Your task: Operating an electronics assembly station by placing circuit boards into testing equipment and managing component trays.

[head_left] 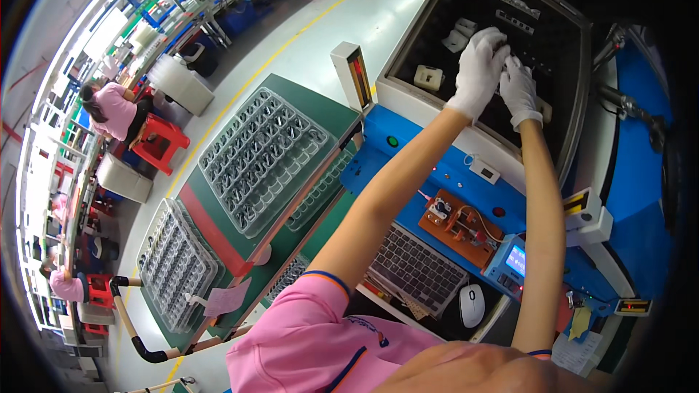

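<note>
Both my hands wear white gloves and reach into a dark, framed machine bed (pixel 429 25) at the upper right. My left hand (pixel 478 73) has its fingers bent and drawn together near the middle of the bed. Close beside it, my right hand (pixel 519 92) is closed too, its fingertips meeting those of the left. Whatever sits between the fingers is hidden. White blocks (pixel 457 36) lie just left of my left hand, and a cream, hollow block (pixel 428 78) is nearer the left edge. Beyond the hands is a slim metal strip with holes (pixel 515 22).
Clear trays of small dark parts (pixel 266 153) stand on a green bench at left, with another tray stack (pixel 178 266) below. A keyboard (pixel 415 269), white mouse (pixel 472 306) and orange fixture (pixel 459 225) lie nearer me. Light-barrier posts (pixel 352 76) flank the bed.
</note>
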`<action>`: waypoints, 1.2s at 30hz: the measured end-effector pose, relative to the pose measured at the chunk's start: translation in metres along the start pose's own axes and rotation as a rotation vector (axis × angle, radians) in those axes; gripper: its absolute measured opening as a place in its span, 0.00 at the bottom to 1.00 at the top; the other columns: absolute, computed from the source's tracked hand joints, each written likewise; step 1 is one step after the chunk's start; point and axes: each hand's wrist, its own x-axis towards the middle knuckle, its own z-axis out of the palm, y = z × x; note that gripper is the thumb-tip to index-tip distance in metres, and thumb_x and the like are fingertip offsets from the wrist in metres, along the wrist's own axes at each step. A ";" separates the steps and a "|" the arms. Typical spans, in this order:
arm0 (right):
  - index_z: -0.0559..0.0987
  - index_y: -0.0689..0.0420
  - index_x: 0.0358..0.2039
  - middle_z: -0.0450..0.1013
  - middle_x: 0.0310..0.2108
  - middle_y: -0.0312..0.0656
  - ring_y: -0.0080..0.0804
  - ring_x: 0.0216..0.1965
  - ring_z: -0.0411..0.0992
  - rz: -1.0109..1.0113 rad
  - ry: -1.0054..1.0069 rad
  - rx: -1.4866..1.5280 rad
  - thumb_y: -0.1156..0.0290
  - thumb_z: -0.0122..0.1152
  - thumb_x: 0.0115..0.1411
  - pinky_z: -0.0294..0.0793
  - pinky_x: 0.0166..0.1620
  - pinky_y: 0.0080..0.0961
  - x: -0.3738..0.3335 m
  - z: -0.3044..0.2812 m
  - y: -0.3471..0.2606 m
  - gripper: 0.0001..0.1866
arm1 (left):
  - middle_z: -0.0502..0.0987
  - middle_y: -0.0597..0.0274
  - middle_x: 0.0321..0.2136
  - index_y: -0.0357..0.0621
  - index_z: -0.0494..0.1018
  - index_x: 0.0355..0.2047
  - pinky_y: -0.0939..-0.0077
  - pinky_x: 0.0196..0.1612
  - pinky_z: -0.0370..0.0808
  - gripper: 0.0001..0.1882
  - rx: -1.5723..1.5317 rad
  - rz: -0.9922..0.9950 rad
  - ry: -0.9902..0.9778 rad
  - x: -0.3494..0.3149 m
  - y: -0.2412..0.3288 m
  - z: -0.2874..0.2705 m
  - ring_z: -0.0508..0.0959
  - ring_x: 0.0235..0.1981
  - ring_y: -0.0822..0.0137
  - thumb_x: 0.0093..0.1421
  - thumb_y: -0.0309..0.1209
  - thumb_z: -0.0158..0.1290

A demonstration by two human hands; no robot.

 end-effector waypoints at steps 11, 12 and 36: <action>0.71 0.57 0.39 0.71 0.32 0.49 0.51 0.37 0.71 -0.404 -0.030 -0.106 0.71 0.64 0.56 0.70 0.40 0.47 -0.230 -0.094 -0.041 0.13 | 0.82 0.55 0.37 0.42 0.80 0.43 0.66 0.53 0.71 0.13 0.280 -0.309 -0.448 -0.151 0.037 -0.160 0.81 0.39 0.60 0.63 0.35 0.55; 0.70 0.56 0.35 0.71 0.32 0.47 0.50 0.37 0.71 -0.370 -0.155 -0.137 0.70 0.66 0.54 0.70 0.40 0.45 -0.237 -0.096 -0.030 0.13 | 0.83 0.54 0.36 0.41 0.80 0.43 0.71 0.46 0.76 0.13 0.309 -0.324 -0.442 -0.153 0.030 -0.161 0.82 0.37 0.61 0.63 0.35 0.56; 0.76 0.57 0.48 0.72 0.51 0.48 0.45 0.58 0.66 -0.565 -0.279 0.103 0.54 0.66 0.58 0.59 0.62 0.44 -0.290 -0.105 -0.019 0.24 | 0.78 0.63 0.40 0.45 0.71 0.58 0.80 0.46 0.74 0.20 -0.059 -0.603 -0.481 -0.190 0.080 -0.216 0.76 0.41 0.75 0.65 0.23 0.54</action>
